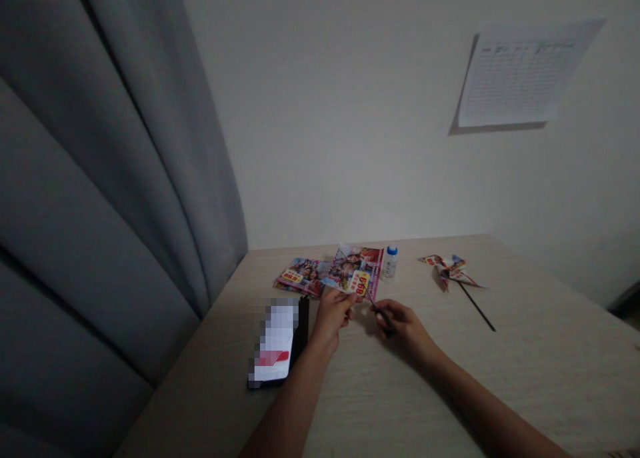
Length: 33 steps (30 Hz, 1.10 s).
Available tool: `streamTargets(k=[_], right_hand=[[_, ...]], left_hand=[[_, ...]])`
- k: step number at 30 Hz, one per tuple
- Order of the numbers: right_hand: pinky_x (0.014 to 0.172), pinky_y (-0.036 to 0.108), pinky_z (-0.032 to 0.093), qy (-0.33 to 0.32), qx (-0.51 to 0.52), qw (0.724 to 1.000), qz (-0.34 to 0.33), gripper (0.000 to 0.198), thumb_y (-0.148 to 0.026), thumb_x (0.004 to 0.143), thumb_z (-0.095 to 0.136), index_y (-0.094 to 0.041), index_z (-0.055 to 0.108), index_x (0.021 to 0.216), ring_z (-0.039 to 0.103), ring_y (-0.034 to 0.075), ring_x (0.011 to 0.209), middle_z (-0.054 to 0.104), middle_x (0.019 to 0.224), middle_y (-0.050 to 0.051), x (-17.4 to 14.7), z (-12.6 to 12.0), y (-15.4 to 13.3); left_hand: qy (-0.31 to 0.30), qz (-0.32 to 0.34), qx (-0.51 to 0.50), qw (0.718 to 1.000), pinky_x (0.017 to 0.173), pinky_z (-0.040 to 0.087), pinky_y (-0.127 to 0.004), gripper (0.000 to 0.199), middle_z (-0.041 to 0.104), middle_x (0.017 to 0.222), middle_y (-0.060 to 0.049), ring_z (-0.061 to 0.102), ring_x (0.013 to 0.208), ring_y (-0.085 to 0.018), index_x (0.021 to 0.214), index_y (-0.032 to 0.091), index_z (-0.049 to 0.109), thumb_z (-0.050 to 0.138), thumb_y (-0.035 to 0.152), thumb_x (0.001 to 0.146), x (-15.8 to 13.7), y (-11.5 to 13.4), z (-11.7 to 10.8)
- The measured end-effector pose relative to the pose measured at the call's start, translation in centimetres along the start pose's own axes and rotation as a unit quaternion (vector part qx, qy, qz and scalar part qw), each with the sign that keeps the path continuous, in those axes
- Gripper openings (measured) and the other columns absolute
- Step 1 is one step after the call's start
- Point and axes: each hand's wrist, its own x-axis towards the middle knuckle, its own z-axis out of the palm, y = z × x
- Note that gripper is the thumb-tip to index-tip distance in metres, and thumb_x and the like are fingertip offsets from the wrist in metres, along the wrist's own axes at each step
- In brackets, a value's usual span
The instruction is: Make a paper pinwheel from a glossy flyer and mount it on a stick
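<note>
My left hand (334, 313) pinches the lower edge of a colourful printed sheet (356, 266) with a yellow price label, holding it raised off the table. In my right hand (401, 325) are small scissors (384, 319) with dark handles, my fingers wrapped round them. Their blades point up and left at the sheet's lower edge, by the label; whether they are cutting into it I cannot tell. Left of the sheet lies a small pile of similar printed leaflets (303, 275), partly behind it.
A small bottle with a blue cap (391, 263) stands right of the sheet. Farther right lies a paper pinwheel (450, 271) on a dark stick (477, 306). A phone (275, 341) with a lit, blurred screen lies beside my left forearm. Grey curtain (110, 145) hangs at the left; a printed form (520, 75) is on the wall.
</note>
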Motion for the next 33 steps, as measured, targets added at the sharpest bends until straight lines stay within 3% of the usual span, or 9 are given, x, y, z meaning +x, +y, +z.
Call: streamTargets(k=[7, 15, 20, 33], right_hand=[[0.05, 0.024, 0.029, 0.0, 0.001, 1.0, 0.004, 0.049, -0.051, 0.064, 0.089, -0.016, 0.068, 0.092, 0.046, 0.008, 0.05, 0.054, 0.059, -0.006, -0.1, 0.5, -0.6], [0.052, 0.025, 0.031, -0.004, 0.009, 1.0, -0.011, 0.042, -0.048, 0.072, 0.085, -0.018, 0.068, 0.095, 0.049, 0.009, 0.053, 0.057, 0.064, -0.004, 0.3, -0.4, 0.8], [0.053, 0.025, 0.032, 0.003, 0.005, 1.0, -0.004, 0.047, -0.051, 0.066, 0.088, -0.017, 0.069, 0.093, 0.048, 0.009, 0.053, 0.056, 0.064, -0.004, 0.2, -0.1, 0.4], [0.052, 0.025, 0.034, 0.004, -0.021, 1.0, -0.011, 0.047, -0.054, 0.067, 0.086, -0.018, 0.068, 0.091, 0.049, 0.01, 0.053, 0.056, 0.063, -0.004, 0.2, -0.2, 0.3]], left_hand=[[-0.003, 0.002, 0.001, 1.0, 0.042, 0.019, -0.017, 0.036, 0.074, 0.079, -0.004, 0.045, 0.043, -0.004, 0.078, 0.016, 0.063, 0.081, 0.042, 0.062, 0.1, 0.0, 0.0], [-0.005, -0.007, 0.008, 1.0, 0.043, 0.022, -0.018, 0.032, 0.074, 0.08, -0.004, 0.047, 0.045, -0.004, 0.079, 0.016, 0.066, 0.081, 0.04, 0.063, -0.1, 0.0, 0.1], [-0.007, -0.007, 0.008, 1.0, 0.043, 0.021, -0.018, 0.033, 0.076, 0.085, -0.005, 0.047, 0.045, -0.004, 0.082, 0.016, 0.068, 0.081, 0.04, 0.064, -0.3, 0.0, 0.2], [-0.013, 0.005, 0.0, 1.0, 0.041, 0.019, -0.018, 0.032, 0.076, 0.085, -0.006, 0.047, 0.043, -0.004, 0.08, 0.016, 0.066, 0.08, 0.039, 0.063, -0.3, -0.1, 0.3]])
